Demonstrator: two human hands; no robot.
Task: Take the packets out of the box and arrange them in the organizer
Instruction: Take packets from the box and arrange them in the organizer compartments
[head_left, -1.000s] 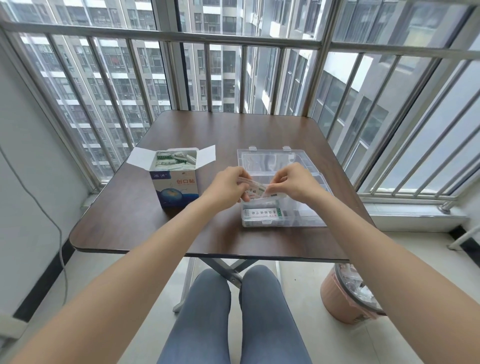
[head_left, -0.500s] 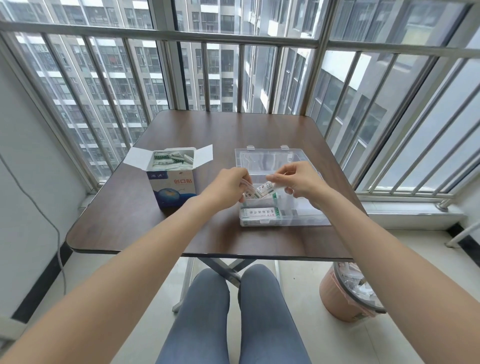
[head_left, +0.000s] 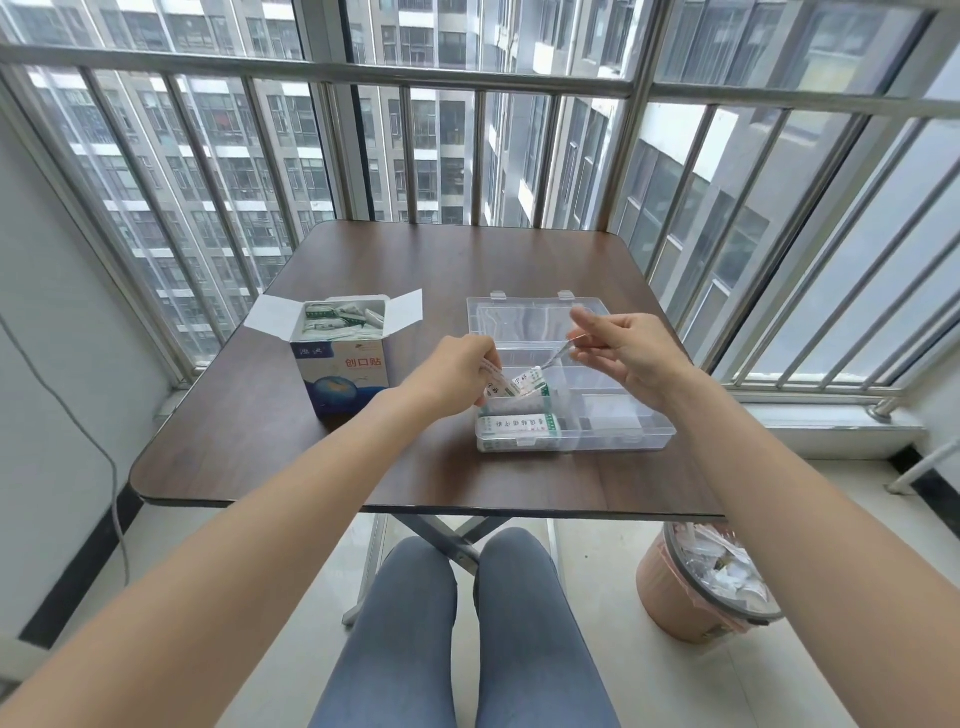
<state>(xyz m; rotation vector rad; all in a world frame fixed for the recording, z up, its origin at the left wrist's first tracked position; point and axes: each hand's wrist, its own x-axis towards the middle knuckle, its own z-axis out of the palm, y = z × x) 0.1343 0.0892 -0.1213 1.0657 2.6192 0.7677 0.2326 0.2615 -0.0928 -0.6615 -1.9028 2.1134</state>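
both forearms are stretched forward over the table (head_left: 311, 457). a strip of packets (head_left: 511, 387) is pinched between the curled left hand (head_left: 462, 376) and right hand (head_left: 631, 358) above the clear organizer (head_left: 613, 441); beyond, more packets are held in the open box (head_left: 340, 374).

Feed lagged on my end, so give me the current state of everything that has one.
box: open, packets inside
organizer: lid open, packets in near-left compartment
left hand: pinching packets
right hand: pinching a packet strip's end
bin: lined, holds scraps
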